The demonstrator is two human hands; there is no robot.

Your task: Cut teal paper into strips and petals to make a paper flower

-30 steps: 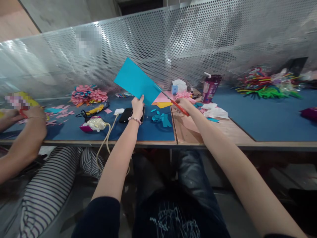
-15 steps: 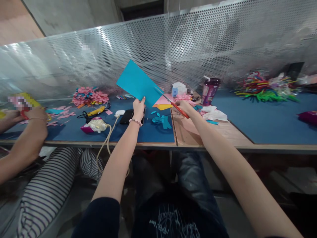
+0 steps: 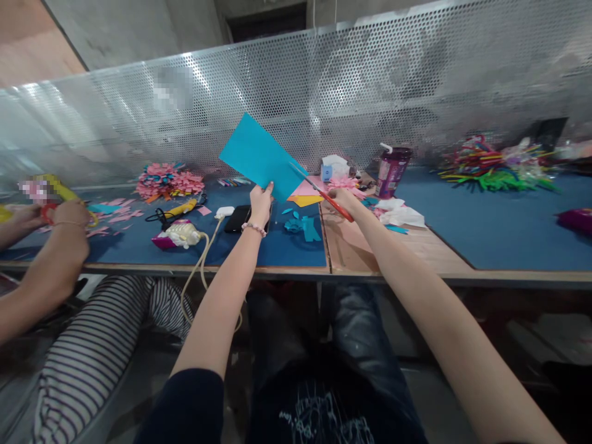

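Note:
My left hand pinches the lower edge of a blue paper sheet and holds it up, tilted, over the blue table mat. My right hand grips red-handled scissors, whose blades reach into the sheet's right edge. Blue paper cuttings lie on the mat under the sheet. A black phone rests just beneath my left wrist.
A co-worker's arms work at the far left with red scissors. On the table lie a pink paper flower pile, pink and yellow sheets, a purple cup, white tissue, a corded tool and colourful strips. A perforated metal screen backs the table.
The scissor blades have moved a little further into the sheet's right edge. Both hands and the sheet have stayed nearly in place.

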